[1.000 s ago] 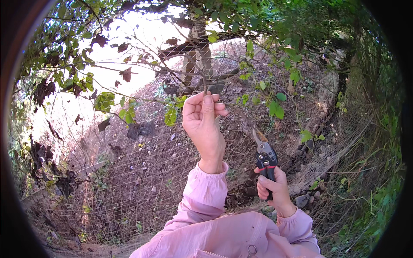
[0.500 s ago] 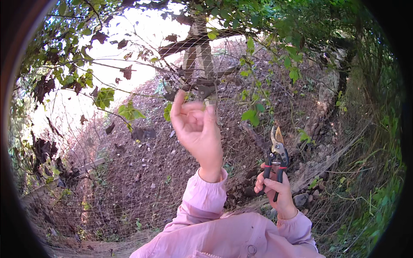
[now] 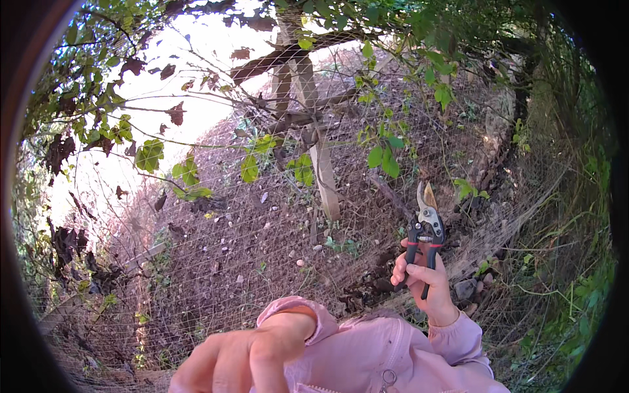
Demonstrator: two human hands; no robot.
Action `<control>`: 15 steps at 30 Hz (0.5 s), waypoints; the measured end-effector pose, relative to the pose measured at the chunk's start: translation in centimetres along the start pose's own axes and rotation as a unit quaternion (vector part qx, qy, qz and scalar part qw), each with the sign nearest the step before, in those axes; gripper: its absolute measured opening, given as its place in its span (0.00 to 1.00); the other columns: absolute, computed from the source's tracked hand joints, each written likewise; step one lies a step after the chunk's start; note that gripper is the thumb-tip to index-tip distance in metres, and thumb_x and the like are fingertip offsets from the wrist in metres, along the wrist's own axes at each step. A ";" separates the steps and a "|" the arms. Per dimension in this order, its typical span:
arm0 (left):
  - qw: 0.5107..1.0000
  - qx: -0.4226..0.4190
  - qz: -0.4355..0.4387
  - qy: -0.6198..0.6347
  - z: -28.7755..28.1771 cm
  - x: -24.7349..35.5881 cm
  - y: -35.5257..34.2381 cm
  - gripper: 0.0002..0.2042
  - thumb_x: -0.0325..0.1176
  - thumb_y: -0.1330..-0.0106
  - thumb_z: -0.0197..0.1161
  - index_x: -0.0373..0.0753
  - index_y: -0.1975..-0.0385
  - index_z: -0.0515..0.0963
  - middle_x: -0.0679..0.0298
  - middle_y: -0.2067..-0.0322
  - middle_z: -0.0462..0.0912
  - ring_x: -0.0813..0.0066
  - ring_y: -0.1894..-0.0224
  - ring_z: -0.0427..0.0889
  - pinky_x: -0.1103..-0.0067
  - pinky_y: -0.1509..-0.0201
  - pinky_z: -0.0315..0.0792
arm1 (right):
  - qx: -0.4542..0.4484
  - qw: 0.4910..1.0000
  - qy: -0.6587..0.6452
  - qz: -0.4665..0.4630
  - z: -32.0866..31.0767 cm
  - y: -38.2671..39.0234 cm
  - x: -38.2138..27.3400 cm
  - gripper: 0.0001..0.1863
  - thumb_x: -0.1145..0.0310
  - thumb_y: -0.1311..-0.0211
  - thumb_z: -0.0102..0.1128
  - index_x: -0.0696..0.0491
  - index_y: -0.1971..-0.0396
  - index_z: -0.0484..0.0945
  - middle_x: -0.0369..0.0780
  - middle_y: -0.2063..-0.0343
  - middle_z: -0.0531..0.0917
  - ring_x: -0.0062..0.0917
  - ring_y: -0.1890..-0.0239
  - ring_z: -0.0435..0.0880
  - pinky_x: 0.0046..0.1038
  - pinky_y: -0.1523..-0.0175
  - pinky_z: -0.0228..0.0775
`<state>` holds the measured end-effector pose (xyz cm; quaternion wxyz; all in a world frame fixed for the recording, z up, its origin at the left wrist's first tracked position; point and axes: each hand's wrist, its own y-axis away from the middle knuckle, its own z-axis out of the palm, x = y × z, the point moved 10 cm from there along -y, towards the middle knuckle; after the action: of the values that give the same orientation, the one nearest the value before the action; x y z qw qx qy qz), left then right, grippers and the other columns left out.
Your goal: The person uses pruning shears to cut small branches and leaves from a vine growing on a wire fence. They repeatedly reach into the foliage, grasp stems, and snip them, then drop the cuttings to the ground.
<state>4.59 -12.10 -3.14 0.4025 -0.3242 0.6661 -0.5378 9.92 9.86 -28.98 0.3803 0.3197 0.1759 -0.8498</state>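
Observation:
My right hand [image 3: 429, 288] is wrapped round the black and red handles of a pair of pruning shears [image 3: 426, 232]. The shears point upward with their blades parted, and nothing is between the blades. One blade has a rusty-brown tint. Low in the picture, close in front of my pink jacket [image 3: 367, 347], is my left hand [image 3: 252, 357], back side up. Its fingers bend down past the lower edge, so the fingertips and anything in them are hidden. A thin mesh net [image 3: 216, 275] stretches across in front of me, apart from both hands.
Wooden posts [image 3: 321, 157] with a crosswise branch [image 3: 288, 59] stand behind the net. Vines with green leaves [image 3: 301, 168] and withered brown leaves [image 3: 69, 229] hang on it. Stony sloping soil [image 3: 262, 242] lies beyond. Tall grass [image 3: 576, 262] grows at the right, near some rocks [image 3: 465, 288].
My left hand has come away from the vines by the post, down and toward me to the lower edge. My right hand still holds the shears at nearly the same place.

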 end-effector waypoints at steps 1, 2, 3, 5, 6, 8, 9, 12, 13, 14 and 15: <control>0.999 0.037 -0.001 0.007 -0.1 -0.1 -0.2 0.06 0.29 0.41 0.60 0.40 0.64 0.78 0.63 0.64 0.79 0.69 0.62 0.82 0.69 0.53 0.68 | 0.003 1.000 0.005 -0.001 -0.1 0.0 0.0 0.26 0.76 0.49 0.55 0.59 0.47 0.61 0.42 0.72 0.74 0.28 0.72 0.75 0.34 0.64 0.69; 0.998 0.060 -0.001 0.018 -0.3 -0.3 -0.3 0.06 0.28 0.41 0.60 0.40 0.65 0.78 0.63 0.64 0.79 0.69 0.62 0.82 0.69 0.52 0.68 | 0.006 1.000 0.010 -0.003 -0.1 0.1 -0.1 0.26 0.75 0.49 0.54 0.60 0.48 0.62 0.42 0.73 0.74 0.28 0.72 0.75 0.34 0.64 0.69; 0.996 0.082 0.000 0.031 -0.5 -0.4 -0.3 0.05 0.27 0.41 0.60 0.40 0.65 0.78 0.63 0.63 0.79 0.69 0.62 0.82 0.69 0.52 0.68 | 0.011 1.000 0.015 -0.005 -0.3 0.1 -0.2 0.25 0.75 0.49 0.54 0.60 0.48 0.62 0.42 0.73 0.74 0.28 0.72 0.74 0.34 0.65 0.68; 0.994 0.110 -0.002 0.028 -0.6 -0.5 -0.3 0.05 0.24 0.42 0.60 0.40 0.66 0.77 0.62 0.62 0.78 0.68 0.61 0.82 0.68 0.50 0.69 | 0.015 1.000 0.012 -0.002 -0.5 0.3 -0.1 0.25 0.75 0.49 0.54 0.60 0.48 0.62 0.42 0.73 0.74 0.28 0.72 0.74 0.34 0.65 0.68; 0.994 0.105 0.001 0.035 -0.5 -0.5 -0.3 0.06 0.24 0.42 0.60 0.40 0.66 0.77 0.62 0.62 0.78 0.68 0.60 0.82 0.67 0.49 0.70 | 0.014 1.000 0.010 -0.004 -0.5 0.3 -0.2 0.25 0.75 0.49 0.54 0.60 0.48 0.62 0.42 0.73 0.74 0.28 0.72 0.74 0.34 0.65 0.68; 0.994 0.096 0.006 0.050 -0.2 -0.5 -0.2 0.06 0.22 0.42 0.59 0.39 0.66 0.77 0.61 0.62 0.78 0.68 0.60 0.82 0.66 0.48 0.71 | 0.016 1.000 0.012 -0.007 -0.8 0.3 -0.3 0.25 0.75 0.49 0.54 0.59 0.48 0.62 0.42 0.73 0.74 0.28 0.72 0.74 0.35 0.65 0.68; 0.994 0.101 0.001 0.041 -0.3 -0.6 -0.2 0.07 0.21 0.43 0.59 0.38 0.66 0.77 0.61 0.62 0.77 0.67 0.60 0.82 0.66 0.48 0.72 | 0.019 1.000 0.012 -0.006 -0.9 0.3 -0.2 0.25 0.75 0.49 0.54 0.59 0.48 0.62 0.42 0.73 0.74 0.28 0.72 0.74 0.35 0.65 0.68; 0.994 0.102 -0.008 0.022 -0.3 -0.7 -0.2 0.09 0.19 0.45 0.60 0.37 0.65 0.77 0.61 0.62 0.76 0.67 0.60 0.82 0.67 0.46 0.73 | 0.015 1.000 0.016 -0.007 -1.2 0.4 -0.2 0.25 0.75 0.49 0.54 0.59 0.48 0.62 0.42 0.72 0.73 0.28 0.72 0.74 0.35 0.65 0.68; 0.995 0.098 -0.006 0.024 -0.3 -0.7 -0.2 0.10 0.18 0.46 0.60 0.37 0.65 0.77 0.61 0.62 0.76 0.67 0.61 0.82 0.68 0.46 0.73 | 0.021 1.000 0.019 -0.007 -1.3 0.5 -0.2 0.25 0.75 0.49 0.54 0.59 0.48 0.62 0.42 0.72 0.73 0.28 0.72 0.74 0.35 0.65 0.68; 0.995 0.097 -0.004 0.027 -0.4 -0.7 -0.1 0.11 0.17 0.48 0.61 0.37 0.65 0.77 0.61 0.62 0.76 0.67 0.61 0.82 0.68 0.46 0.73 | 0.018 1.000 0.018 -0.006 -1.4 0.5 -0.2 0.25 0.75 0.49 0.54 0.59 0.48 0.62 0.42 0.72 0.73 0.28 0.72 0.74 0.35 0.65 0.68; 0.995 0.095 0.024 0.013 -0.4 -0.4 0.0 0.12 0.17 0.49 0.62 0.38 0.65 0.77 0.61 0.62 0.76 0.68 0.61 0.81 0.68 0.46 0.73 | 0.023 1.000 0.018 -0.003 -1.5 0.6 -0.1 0.25 0.75 0.49 0.54 0.59 0.48 0.62 0.42 0.72 0.73 0.28 0.72 0.74 0.35 0.65 0.68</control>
<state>4.44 -11.57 -3.07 0.4352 -0.2613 0.6250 -0.5930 11.02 10.37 -30.05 0.3668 0.3426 0.1643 -0.8492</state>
